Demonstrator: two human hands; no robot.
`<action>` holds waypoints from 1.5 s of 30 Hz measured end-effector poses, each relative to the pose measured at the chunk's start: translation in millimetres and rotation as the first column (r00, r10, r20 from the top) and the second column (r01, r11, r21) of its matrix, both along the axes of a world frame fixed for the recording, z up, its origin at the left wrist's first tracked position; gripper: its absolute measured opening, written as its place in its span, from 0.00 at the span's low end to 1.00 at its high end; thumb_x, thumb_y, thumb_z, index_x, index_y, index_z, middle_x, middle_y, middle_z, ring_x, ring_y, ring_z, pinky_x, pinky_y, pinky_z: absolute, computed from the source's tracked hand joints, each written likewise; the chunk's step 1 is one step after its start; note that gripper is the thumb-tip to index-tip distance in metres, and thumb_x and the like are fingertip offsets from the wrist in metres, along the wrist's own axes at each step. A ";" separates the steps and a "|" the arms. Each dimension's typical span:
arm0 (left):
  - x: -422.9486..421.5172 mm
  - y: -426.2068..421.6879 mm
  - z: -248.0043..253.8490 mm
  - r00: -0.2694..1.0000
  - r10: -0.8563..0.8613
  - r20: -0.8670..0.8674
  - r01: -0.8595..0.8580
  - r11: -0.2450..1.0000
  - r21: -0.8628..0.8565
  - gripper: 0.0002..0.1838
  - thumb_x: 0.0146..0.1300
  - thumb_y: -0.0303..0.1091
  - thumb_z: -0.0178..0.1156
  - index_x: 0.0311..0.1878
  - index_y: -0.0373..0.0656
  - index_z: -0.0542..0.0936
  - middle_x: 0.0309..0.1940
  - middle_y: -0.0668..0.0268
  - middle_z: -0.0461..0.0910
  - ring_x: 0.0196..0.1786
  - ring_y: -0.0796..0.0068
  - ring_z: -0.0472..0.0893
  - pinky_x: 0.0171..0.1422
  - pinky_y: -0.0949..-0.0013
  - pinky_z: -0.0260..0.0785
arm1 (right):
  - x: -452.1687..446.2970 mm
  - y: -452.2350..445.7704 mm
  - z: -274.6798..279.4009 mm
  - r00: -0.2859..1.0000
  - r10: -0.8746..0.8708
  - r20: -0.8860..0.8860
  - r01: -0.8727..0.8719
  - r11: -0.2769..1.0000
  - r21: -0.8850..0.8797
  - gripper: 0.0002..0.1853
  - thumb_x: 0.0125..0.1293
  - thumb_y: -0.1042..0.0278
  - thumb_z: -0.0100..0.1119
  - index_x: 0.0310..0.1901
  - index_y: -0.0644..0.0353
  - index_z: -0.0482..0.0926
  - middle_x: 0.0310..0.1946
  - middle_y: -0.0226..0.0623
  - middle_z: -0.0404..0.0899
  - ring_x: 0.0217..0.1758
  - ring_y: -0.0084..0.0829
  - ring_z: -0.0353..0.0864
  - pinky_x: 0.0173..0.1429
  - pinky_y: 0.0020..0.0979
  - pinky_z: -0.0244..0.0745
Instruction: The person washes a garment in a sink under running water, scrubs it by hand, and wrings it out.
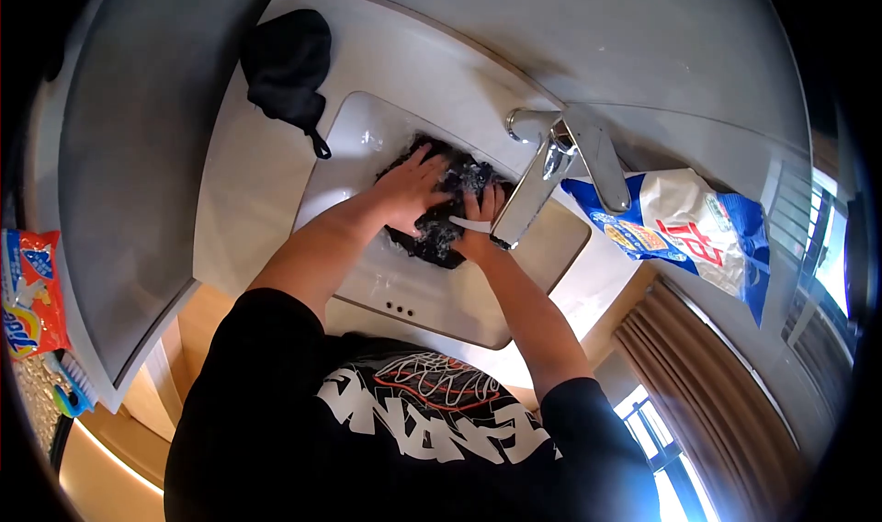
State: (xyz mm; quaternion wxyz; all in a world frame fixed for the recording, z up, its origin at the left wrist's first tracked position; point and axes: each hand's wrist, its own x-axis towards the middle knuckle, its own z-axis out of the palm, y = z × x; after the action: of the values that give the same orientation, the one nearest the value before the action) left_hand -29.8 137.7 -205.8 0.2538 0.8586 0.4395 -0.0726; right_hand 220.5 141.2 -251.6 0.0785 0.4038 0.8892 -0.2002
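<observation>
1. Counter (248, 182): pale, framing the basin; we note its widest open stretch at the left.
2. Sink basin (358, 154): white, with rounded corners; its floor shows along the left, near and right sides, where we find room to move.
3. Printed bag (689, 228): blue and white with red characters, at the right.
4. Dark cloth (443, 246): black, wet, crumpled into a heap, its folds glinting with water; it lies in the basin, near the far wall. We cannot tell whether they touch.
5. Faucet (528, 200): chrome, spout reaching in from the far right, narrowing the room there.
6. Black pouch (289, 58): on the counter, far left.
7. Left hand (413, 191): fingers spread, laid over the dark cloth.
8. Right hand (486, 211): on the cloth's right side, fingers slightly parted; we cannot tell whether it grips.
</observation>
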 end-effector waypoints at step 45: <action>33.6 7.5 -29.2 0.920 0.388 -0.044 -0.387 0.891 -0.239 0.24 0.49 0.45 0.70 0.49 0.50 0.77 0.44 0.60 0.81 0.54 0.57 0.79 0.59 0.52 0.68 | -58.7 34.8 39.6 0.939 -0.335 -0.079 0.271 0.861 -0.431 0.33 0.50 0.51 0.71 0.59 0.54 0.74 0.58 0.43 0.75 0.65 0.47 0.69 0.70 0.50 0.60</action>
State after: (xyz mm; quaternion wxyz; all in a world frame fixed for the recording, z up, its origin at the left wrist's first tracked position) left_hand 3.8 145.2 -235.0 0.3673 0.7162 0.5891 -0.0716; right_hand 161.7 176.0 -212.1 0.0621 0.4965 0.7551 -0.4236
